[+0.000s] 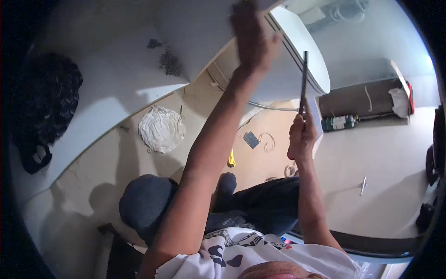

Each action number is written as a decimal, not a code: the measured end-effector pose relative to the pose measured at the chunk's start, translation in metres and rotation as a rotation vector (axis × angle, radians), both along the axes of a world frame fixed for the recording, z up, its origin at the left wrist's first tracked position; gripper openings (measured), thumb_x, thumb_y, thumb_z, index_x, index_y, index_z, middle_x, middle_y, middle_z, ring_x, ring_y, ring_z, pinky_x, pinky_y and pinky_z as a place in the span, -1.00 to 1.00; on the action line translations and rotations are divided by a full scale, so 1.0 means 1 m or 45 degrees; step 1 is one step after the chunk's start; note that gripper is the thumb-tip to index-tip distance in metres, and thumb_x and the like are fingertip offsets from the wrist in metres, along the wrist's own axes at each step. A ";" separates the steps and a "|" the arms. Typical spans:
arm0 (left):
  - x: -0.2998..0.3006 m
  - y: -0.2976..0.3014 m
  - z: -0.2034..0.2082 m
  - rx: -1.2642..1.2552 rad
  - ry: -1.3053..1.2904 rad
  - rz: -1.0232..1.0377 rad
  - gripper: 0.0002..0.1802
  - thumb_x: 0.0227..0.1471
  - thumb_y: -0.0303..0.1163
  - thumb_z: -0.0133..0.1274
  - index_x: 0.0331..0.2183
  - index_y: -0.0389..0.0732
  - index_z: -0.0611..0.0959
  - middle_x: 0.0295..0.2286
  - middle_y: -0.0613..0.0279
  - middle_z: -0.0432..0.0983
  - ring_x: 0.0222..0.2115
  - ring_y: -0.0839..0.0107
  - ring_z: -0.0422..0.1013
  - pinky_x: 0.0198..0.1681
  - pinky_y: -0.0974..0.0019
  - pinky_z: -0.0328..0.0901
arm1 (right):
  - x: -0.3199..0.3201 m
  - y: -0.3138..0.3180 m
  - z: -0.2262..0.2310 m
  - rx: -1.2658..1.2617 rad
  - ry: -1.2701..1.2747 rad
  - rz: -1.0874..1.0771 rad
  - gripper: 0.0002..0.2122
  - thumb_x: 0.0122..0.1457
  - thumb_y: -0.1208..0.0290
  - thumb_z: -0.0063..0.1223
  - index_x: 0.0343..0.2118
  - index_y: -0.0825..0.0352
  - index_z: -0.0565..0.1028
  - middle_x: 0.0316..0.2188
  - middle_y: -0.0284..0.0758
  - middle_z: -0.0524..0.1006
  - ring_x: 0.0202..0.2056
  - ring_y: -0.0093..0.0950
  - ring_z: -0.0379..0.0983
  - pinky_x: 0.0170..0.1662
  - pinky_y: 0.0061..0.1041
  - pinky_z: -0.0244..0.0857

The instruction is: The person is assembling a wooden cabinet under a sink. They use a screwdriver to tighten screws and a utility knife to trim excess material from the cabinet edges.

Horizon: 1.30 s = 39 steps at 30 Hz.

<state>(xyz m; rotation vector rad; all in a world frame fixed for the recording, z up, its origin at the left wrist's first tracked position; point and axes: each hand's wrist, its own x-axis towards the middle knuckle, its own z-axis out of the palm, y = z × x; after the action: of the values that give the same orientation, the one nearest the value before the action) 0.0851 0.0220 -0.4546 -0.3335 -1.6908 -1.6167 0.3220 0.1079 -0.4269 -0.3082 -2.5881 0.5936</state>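
Note:
My left hand [253,39] is raised at the top, blurred, with its fingers stretched out against or just in front of a pale panel. It appears to hold nothing, and I cannot tell whether it touches the panel's edge. Farther right, a white rounded panel [297,42] has a dark-lined edge. My right hand [303,135] is closed round the lower end of a long, narrow dark tool like a file [304,83], held nearly upright. A bit of red handle shows below my fist. The tool's tip stands beside the white panel's edge.
On the beige floor lie a crumpled white cloth disc [161,129], a yellow cutter [231,159], a small dark pad [251,140] and a roll of tape [290,170]. A green cylinder [338,122] lies at right. A dark textured bag [44,102] is at far left.

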 end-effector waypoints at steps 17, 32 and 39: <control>0.038 -0.022 -0.178 0.194 -0.936 -0.282 -0.11 -0.04 -0.36 0.03 0.18 -0.45 -0.06 0.18 -0.35 -0.17 0.23 -0.19 -0.20 0.27 -0.03 -0.18 | -0.080 -0.030 -0.047 0.952 -0.470 0.437 -0.44 0.09 0.61 -0.08 0.17 -0.04 0.28 -0.45 -0.21 0.40 -0.51 -0.27 0.44 -0.45 -0.30 0.38; 0.032 -0.019 -0.190 -0.124 -0.738 -0.224 -0.12 -0.03 -0.41 -0.03 0.15 -0.60 -0.13 0.16 -0.47 -0.21 0.21 -0.31 -0.26 0.28 -0.08 -0.25 | -0.120 -0.061 -0.010 0.929 -0.294 0.403 -0.56 0.06 0.66 -0.11 0.01 0.09 0.47 -0.51 -0.16 0.38 -0.47 -0.16 0.42 -0.46 -0.23 0.32; 0.038 -0.023 -0.182 -0.126 -0.869 -0.258 -0.10 -0.04 -0.44 0.00 0.17 -0.54 -0.14 0.18 -0.40 -0.22 0.24 -0.21 -0.27 0.30 -0.02 -0.28 | -0.134 -0.078 -0.005 0.959 -0.050 0.356 -0.47 0.05 0.69 -0.16 0.12 0.10 0.34 -0.51 -0.07 0.44 -0.50 -0.13 0.41 -0.40 -0.21 0.35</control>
<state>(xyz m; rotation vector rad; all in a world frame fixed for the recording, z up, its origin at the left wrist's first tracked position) 0.1229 -0.0010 -0.6370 0.0159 -2.3062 -1.9363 0.1877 0.0295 -0.4322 0.2947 -2.6883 -0.3256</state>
